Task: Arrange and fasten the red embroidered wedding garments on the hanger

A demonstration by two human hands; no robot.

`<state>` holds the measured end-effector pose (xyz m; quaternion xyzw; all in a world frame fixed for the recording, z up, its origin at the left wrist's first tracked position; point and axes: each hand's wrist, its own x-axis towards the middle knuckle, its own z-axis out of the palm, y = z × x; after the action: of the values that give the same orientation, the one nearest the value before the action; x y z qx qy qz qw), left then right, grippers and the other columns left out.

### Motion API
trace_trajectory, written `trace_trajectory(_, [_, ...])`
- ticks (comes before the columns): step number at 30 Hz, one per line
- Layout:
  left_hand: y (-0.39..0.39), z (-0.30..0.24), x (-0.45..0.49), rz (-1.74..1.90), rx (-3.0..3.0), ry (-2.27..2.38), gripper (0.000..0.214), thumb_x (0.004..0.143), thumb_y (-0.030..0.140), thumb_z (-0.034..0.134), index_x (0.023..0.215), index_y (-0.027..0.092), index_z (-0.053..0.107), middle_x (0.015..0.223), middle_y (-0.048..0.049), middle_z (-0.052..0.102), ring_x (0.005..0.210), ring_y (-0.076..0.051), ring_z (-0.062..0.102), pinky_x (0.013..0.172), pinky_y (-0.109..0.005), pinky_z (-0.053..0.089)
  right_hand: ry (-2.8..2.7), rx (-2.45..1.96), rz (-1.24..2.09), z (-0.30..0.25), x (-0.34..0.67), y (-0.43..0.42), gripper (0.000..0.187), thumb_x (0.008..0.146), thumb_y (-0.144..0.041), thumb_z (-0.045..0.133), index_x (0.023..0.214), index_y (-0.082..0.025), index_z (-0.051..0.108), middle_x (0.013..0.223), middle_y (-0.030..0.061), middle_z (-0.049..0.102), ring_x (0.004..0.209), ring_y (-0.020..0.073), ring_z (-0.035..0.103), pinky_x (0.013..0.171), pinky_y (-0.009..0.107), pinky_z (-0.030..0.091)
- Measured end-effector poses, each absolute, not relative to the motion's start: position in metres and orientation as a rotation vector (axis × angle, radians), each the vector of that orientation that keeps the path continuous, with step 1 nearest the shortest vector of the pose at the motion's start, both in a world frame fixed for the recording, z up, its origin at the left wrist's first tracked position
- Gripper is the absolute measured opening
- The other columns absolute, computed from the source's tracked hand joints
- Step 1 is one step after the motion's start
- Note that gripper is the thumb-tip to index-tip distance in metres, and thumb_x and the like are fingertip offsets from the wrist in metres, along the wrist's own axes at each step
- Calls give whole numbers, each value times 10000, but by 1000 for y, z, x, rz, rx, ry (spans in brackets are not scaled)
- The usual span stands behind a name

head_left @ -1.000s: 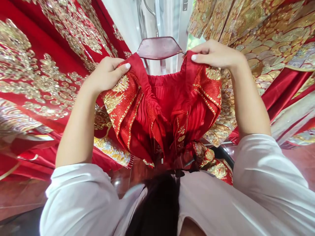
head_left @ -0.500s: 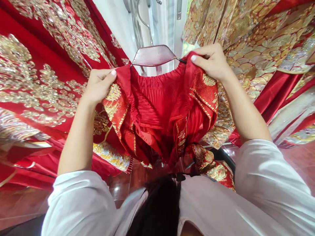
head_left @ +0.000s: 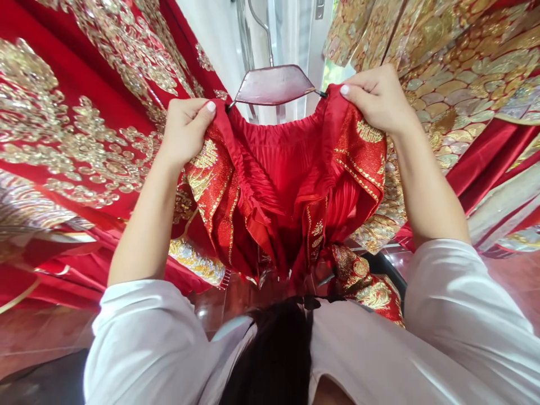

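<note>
A red pleated skirt [head_left: 287, 180] with gold embroidery hangs below a dark red hanger [head_left: 274, 84] with a metal hook. My left hand [head_left: 185, 126] is closed on the skirt's waistband at its left end, right by the hanger's left tip. At the waistband's right end my right hand [head_left: 377, 95] grips the cloth, touching the hanger's right clip. The waistband is stretched between both hands. The skirt's lower folds drop toward my chest.
Red garments with heavy gold embroidery [head_left: 76, 135] hang close on the left. More gold-patterned garments [head_left: 459, 67] hang on the right. A white frame and window [head_left: 295, 34] stand behind the hanger. A glossy reddish floor [head_left: 219, 306] shows below.
Both hands have kept their grip on the waistband and spread it wider against the hanger's ends. The view shifted slightly, so the hanger sits a little higher and to the right.
</note>
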<state>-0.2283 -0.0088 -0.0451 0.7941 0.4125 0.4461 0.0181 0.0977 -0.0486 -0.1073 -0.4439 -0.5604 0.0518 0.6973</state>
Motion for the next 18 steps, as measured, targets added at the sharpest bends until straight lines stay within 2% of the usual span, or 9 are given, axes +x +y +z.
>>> trace_trajectory(2, [-2,-50,-233,1582,2361,1229,687,738,803,366,583,135,399,606,43,299,584,-33,325,758,-309,469,-1252,-973,143,-98,96,-42,576,880,-400,132,448,-52,286,1025,-97,647,1056,7,557,704,50,426])
trace_trajectory(4, [-2,-51,-234,1709,2277,1191,673,741,792,393,595,136,433,607,34,316,579,-49,313,729,-287,465,-1291,-968,191,-77,98,-33,555,897,-373,177,451,-62,294,946,-107,659,985,-24,577,674,34,409])
trace_trajectory(7, [-12,-46,-229,1563,2351,1256,679,786,725,431,662,69,556,603,41,308,577,-42,291,793,-319,463,-1659,-1016,294,-43,108,-20,461,865,-315,401,485,-55,413,688,-121,616,751,-65,578,603,35,370])
trace_trajectory(9, [-19,-41,-225,1393,2471,1314,656,812,647,498,804,4,625,611,48,354,581,-29,294,838,-368,458,-1976,-1033,293,-31,117,-15,329,820,-277,517,591,-43,550,630,-119,586,649,-68,537,586,54,361])
trace_trajectory(11, [-24,-38,-223,1307,2541,1332,582,827,545,570,968,-17,630,672,33,468,617,-36,367,868,-411,452,-2147,-1030,159,-30,125,-14,288,843,-290,508,798,-40,642,753,-92,637,700,-48,546,652,83,389])
trace_trajectory(14, [-37,-48,-219,1415,2613,1420,449,860,416,583,1082,27,613,916,-50,609,851,-130,523,982,-454,388,-2198,-1079,-143,-43,132,-21,399,923,-350,393,1122,-75,603,1057,-15,648,950,36,582,872,197,421])
trace_trajectory(16, [-55,-68,-209,1681,2633,1553,401,880,387,535,1116,71,605,1095,-98,598,1065,-199,504,1068,-461,298,-2069,-1169,-372,-59,128,-37,411,939,-372,408,1222,-113,554,1192,45,602,1097,127,553,975,311,400])
trace_trajectory(18, [-78,-100,-192,1907,2520,1696,445,866,416,519,1177,103,572,1188,-121,551,1165,-246,451,1064,-450,302,-1771,-1216,-589,-84,117,-59,381,931,-369,457,1215,-136,559,1233,93,573,1155,198,523,1005,385,385])
